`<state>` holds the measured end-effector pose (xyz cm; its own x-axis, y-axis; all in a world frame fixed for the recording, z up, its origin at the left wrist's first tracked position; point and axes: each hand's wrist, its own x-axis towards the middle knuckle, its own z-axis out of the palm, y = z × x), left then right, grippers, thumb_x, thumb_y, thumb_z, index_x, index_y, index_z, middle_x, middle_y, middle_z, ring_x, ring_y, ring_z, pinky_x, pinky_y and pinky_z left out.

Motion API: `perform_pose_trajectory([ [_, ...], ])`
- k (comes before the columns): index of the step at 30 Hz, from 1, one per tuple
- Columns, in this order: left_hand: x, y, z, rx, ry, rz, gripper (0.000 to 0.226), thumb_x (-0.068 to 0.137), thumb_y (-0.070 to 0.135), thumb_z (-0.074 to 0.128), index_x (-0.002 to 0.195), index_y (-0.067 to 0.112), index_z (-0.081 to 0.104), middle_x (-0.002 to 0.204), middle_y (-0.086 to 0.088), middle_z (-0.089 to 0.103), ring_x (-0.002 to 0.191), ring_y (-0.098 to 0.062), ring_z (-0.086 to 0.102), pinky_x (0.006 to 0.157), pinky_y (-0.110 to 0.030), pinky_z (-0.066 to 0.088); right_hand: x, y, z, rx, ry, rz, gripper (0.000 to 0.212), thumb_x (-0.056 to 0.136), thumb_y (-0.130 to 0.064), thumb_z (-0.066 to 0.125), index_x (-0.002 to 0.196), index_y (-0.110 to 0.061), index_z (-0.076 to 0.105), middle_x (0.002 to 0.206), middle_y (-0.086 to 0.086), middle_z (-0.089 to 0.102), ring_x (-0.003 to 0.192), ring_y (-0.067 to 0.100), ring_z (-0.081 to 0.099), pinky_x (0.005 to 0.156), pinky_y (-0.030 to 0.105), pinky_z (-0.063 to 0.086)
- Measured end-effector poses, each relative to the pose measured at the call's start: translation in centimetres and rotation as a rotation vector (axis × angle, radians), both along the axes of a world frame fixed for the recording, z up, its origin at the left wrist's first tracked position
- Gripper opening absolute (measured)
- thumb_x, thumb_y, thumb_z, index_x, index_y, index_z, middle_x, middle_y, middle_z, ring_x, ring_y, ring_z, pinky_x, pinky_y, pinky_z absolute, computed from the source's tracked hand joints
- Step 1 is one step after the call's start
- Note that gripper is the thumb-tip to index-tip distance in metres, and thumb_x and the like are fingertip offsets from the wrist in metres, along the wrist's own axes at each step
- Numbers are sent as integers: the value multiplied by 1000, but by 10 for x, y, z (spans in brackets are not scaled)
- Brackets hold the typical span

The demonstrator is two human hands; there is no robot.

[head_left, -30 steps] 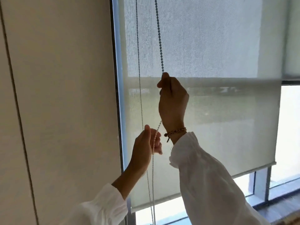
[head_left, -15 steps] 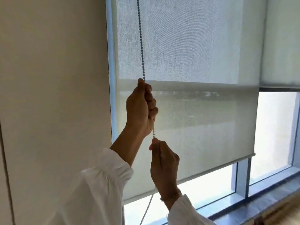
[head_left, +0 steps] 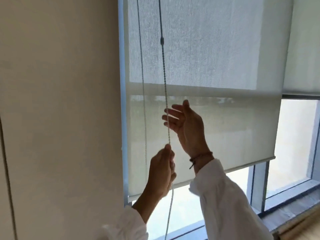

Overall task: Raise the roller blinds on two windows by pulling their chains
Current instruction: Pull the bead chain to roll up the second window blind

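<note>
Chain is the whole matter here: the pale beaded pull chain [head_left: 165,94] hangs nearly straight up and down in front of the translucent white fabric roller blind [head_left: 216,118], close to its left edge, and we have it in one hand only. Our left hand [head_left: 161,172] is closed in a fist around the near strand, low down, with the chain running up out of the fist and also trailing below it. Our right hand [head_left: 186,121] is above, fingers spread and palm open, gripping nothing; its fingertips sit just beside the same strand, perhaps brushing it. So the strand lies directly to the left of the open hand, its long axis vertical, and the right hand is the nearer one to the free length above the fist. We judge the next grasp belongs to it, higher up.

We count two strands of one loop: the near one, carrying a small dark connector [head_left: 162,41], and a thinner far one [head_left: 142,80] nearer the grey window frame [head_left: 123,101]. Two blinds show: this one, its bottom bar [head_left: 242,168] partly raised, and a second [head_left: 304,49] to the right, higher.
</note>
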<state>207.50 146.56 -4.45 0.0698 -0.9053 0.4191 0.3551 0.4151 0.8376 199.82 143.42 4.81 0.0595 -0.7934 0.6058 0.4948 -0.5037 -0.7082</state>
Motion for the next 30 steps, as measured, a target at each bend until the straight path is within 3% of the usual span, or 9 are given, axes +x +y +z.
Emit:
perform_pose_trajectory([
  [3,1,1,-30,39,-70,-25,36,73,50,51,48,24,49,37,10,33,32,-5,23,34,-17,16,12,8,23,-21,36,-58,32,92,-38,49,83,-10,61,62,0,66,46,13,58,43,22,45],
  [5,-1,2,-40,37,-110,-51,36,72,51,51,45,27,50,36,12,31,32,-3,21,34,-15,17,21,11,23,-73,47,-272,39,92,-36,51,58,-18,55,38,-12,44,33,6,35,37,17,29],
  [11,13,-10,-36,7,-211,-135,38,78,52,47,52,25,56,41,13,39,37,-3,33,42,-18,30,23,28,0,-278,4,-599,48,92,-32,50,44,-30,43,37,-13,38,39,4,33,46,25,30],
  [14,19,-16,-22,21,-203,-5,42,81,52,39,65,25,67,63,6,65,66,-10,60,69,-32,45,16,35,-20,-300,-5,-643,41,88,-39,49,48,-31,44,39,-12,38,39,9,34,42,27,28],
  [17,19,-12,16,-46,-144,-4,46,89,45,32,94,13,64,100,-11,65,101,-24,59,87,-33,44,15,38,-55,-369,60,-762,34,88,-35,47,57,-24,47,44,-13,40,37,10,37,36,33,31],
  [20,21,3,75,-215,-55,-88,48,93,44,28,103,10,60,95,-6,64,92,-19,61,82,-28,49,19,39,-95,-371,130,-803,34,90,-31,47,58,-20,45,43,-9,36,36,8,31,36,26,26],
  [22,20,13,108,-292,-47,-147,45,93,46,30,103,14,59,85,0,63,75,-12,61,63,-22,50,23,40,-116,-390,172,-837,38,89,-32,46,56,-15,43,42,-5,33,37,5,27,35,23,22],
  [25,9,18,125,-272,-26,-15,37,94,42,38,76,17,57,48,11,43,38,-3,34,33,-16,24,28,38,-133,-441,217,-846,42,90,-28,47,54,-9,40,43,-3,31,39,5,24,37,20,20],
  [30,-2,15,117,-361,125,19,47,97,34,37,52,22,43,36,12,33,29,-1,22,29,-13,17,30,24,-124,-207,132,-610,46,88,-42,45,55,-11,47,47,1,44,44,12,37,47,29,31],
])
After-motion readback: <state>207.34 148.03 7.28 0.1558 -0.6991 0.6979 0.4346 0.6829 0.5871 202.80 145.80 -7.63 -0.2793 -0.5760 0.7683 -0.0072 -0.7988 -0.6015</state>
